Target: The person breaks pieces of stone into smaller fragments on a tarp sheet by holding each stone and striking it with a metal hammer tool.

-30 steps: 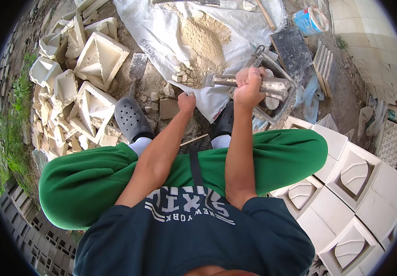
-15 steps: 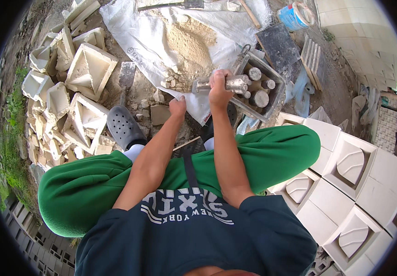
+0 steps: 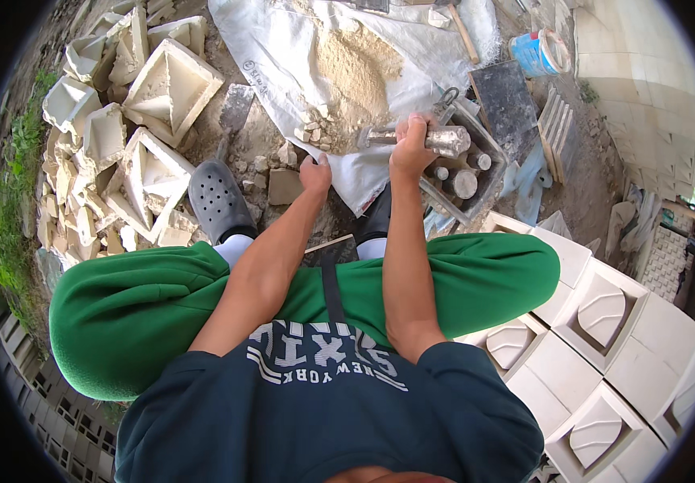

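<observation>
My right hand (image 3: 413, 151) is wrapped round a grey, crusted cylinder-shaped tool (image 3: 447, 142) lying nearly level above the near right edge of a white woven sheet (image 3: 271, 88). Its thick end points right, over a grey box; its other end hangs over the sheet. My left hand (image 3: 315, 172) is closed at the sheet's near edge, seemingly pinching it, beside a small heap of broken lumps (image 3: 315, 135). Farther back on the sheet lies a pile of pale sand-like powder (image 3: 355, 76).
The grey box (image 3: 488, 173) holds several crusted cylinders. Broken pale moulded blocks (image 3: 172, 92) are heaped at left; finished blocks (image 3: 605, 310) stand at lower right. A trowel (image 3: 236, 109) lies left of the sheet. A blue bucket (image 3: 531, 55) and dark board (image 3: 502, 97) are at far right.
The whole view has shifted and turned slightly. The tool in my right hand has tipped, its thick end now showing clearly over the box. My left hand stays at the sheet's edge.
</observation>
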`<state>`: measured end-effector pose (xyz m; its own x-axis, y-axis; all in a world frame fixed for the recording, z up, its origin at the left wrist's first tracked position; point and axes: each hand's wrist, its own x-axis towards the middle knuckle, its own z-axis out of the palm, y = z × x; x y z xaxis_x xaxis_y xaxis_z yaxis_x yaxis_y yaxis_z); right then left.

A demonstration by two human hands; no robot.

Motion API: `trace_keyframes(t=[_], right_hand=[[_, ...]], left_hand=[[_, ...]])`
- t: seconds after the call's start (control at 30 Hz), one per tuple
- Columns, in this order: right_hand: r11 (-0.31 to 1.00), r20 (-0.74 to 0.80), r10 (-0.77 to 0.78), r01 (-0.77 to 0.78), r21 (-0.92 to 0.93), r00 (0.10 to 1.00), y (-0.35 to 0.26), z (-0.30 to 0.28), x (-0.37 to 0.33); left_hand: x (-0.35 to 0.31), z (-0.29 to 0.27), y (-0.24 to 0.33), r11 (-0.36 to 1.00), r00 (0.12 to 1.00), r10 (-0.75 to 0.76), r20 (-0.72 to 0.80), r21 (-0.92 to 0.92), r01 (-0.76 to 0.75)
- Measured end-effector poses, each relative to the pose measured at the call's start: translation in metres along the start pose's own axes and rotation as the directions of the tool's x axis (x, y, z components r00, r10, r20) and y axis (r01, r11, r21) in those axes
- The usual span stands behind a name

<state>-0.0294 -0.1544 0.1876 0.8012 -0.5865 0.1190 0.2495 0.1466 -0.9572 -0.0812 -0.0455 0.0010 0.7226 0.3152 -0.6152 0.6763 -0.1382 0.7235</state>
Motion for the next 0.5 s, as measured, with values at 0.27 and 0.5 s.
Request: trace_keyframes(t=[0.27,0.5], right_hand=[[0.985,0.102,-0.117,0.102,0.142,0.988,-0.055,-0.003,-0.011],[0.998,-0.015,0.053,-0.054,-0.025,0.998,-0.011,0.004,-0.001]], left_hand=[[-0.007,-0.005,0.009,0.993,0.993,-0.107,-0.039,0.045,0.109],[-0.003,0.008,-0.014,0.994,0.992,-0.111,0.058,-0.002,0.111]])
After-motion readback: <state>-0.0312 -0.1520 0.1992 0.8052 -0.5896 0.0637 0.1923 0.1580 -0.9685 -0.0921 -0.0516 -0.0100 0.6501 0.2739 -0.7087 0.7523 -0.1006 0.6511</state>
